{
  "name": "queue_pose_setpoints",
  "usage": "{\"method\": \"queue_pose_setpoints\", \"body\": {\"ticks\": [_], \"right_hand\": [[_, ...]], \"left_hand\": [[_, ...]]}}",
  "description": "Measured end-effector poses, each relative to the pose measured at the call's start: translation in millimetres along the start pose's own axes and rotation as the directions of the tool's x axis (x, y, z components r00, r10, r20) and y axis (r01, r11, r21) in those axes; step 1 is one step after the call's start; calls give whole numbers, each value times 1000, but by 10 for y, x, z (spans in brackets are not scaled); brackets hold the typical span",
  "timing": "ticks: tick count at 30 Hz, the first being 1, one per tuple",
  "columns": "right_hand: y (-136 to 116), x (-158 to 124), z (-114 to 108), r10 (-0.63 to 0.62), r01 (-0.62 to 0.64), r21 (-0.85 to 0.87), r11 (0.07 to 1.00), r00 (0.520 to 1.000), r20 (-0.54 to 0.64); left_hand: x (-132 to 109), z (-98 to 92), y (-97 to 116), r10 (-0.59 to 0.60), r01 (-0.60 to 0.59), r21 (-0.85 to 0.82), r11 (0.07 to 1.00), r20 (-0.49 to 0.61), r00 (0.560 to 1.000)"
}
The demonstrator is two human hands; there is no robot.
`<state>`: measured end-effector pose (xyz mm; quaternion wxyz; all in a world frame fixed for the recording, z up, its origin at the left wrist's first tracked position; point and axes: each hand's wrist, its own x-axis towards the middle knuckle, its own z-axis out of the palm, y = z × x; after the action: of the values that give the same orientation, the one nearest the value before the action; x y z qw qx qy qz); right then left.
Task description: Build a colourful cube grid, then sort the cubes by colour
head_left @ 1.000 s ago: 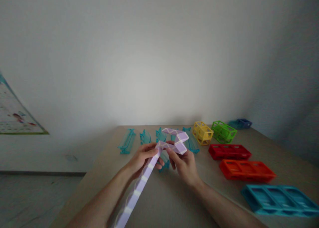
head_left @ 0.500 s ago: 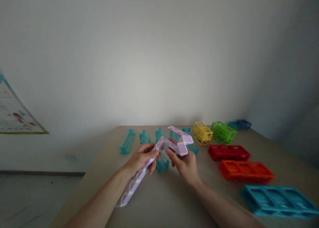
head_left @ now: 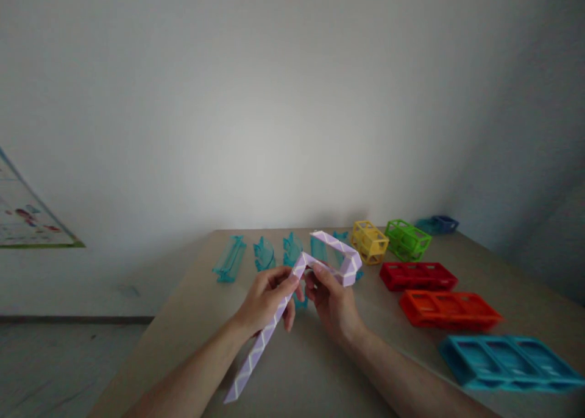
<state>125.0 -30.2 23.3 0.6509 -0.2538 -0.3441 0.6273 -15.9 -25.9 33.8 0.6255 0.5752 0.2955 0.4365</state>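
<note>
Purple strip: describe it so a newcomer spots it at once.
Above the table, find the left hand and right hand. Both hold the purple strip, its near stretch straight, its far part bent into a hook. Unlike the teal pieces beyond it, it's purple with pale zigzag lines.

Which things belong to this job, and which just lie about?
In use:
bent lilac-and-white plastic strip, held by left hand and right hand

Likely lying about, plastic-looking:
translucent teal pieces
yellow lattice box
green lattice box
rectangular red frame
rectangular orange frame
rectangular blue frame
</note>
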Motion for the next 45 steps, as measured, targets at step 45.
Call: {"method": "queue_pose_setpoints", "body": {"ticks": [45], "right_hand": [[-263, 273, -255, -20, 10, -228, 974, 999, -43]], "left_hand": [[36, -487, 235, -72, 164, -361, 918, 256, 964]]}}
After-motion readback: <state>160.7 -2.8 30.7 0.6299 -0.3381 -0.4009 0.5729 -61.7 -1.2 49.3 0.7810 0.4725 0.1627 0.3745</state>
